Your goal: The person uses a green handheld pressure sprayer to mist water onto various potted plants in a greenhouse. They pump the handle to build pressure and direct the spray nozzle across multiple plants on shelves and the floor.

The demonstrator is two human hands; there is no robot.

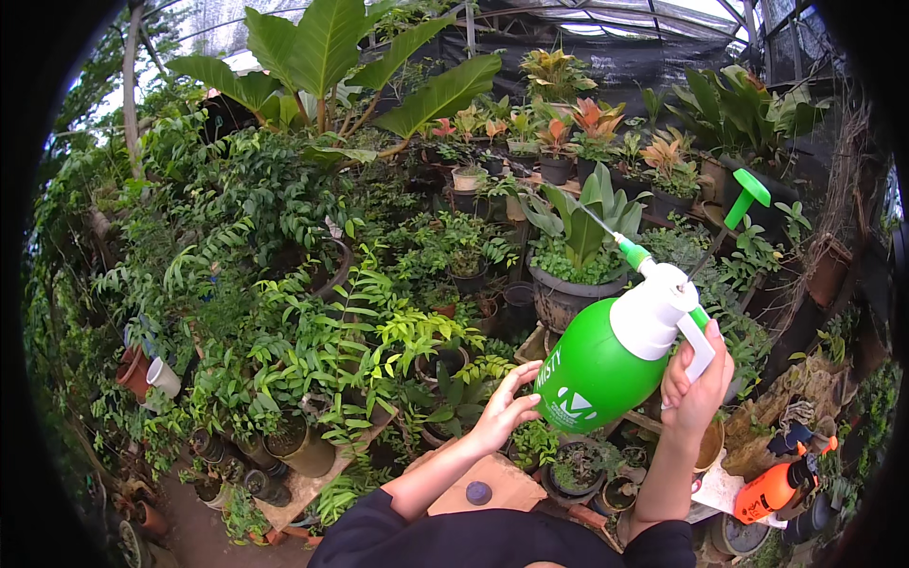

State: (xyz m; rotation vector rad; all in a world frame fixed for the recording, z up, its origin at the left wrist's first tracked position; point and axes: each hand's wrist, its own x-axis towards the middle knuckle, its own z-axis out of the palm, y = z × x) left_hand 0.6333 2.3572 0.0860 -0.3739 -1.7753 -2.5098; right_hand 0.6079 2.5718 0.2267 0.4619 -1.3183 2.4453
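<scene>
A green and white hand-pump pressure sprayer (603,366) is held tilted in front of me, its nozzle (628,248) pointing up and to the left. A thin jet of liquid leaves the nozzle towards a broad-leaved potted plant (586,220). My right hand (699,376) grips the white handle, with the thumb up by the green trigger. Under the bottle's base, my left hand (505,410) supports it with its fingers. The green pump knob (749,195) stands out from the top on its extended rod. White lettering marks the bottle.
An orange spray bottle (767,491) stands at lower right near a driftwood piece (788,412). Below my left forearm is a brown board (490,483) with a small dark round object (479,493). Dense potted plants (341,334) surround me; a large-leaved plant (327,71) rises behind.
</scene>
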